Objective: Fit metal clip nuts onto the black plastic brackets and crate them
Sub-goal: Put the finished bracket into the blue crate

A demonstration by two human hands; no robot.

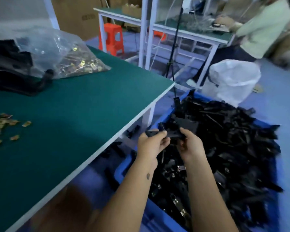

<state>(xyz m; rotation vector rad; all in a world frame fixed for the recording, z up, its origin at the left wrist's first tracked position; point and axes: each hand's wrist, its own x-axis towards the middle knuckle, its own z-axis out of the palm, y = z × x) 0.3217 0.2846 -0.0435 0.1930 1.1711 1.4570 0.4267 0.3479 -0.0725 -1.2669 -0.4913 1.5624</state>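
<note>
Our left hand (151,143) and right hand (190,146) each gripped one end of black bracket (172,133), held above blue crate (122,169) for drop onto heap. Loose clip nuts (0,128) lay on green table (77,104) left of crate, within reach for fitting.

dim, bluish cast | motion blur throughout | wide-angle bending at edges | background soft

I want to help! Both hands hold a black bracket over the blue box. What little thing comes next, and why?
Probably let go, so the bracket drops into the blue crate. The left hand and right hand grip it right above the heaped brackets there, some showing metal clips.
</note>
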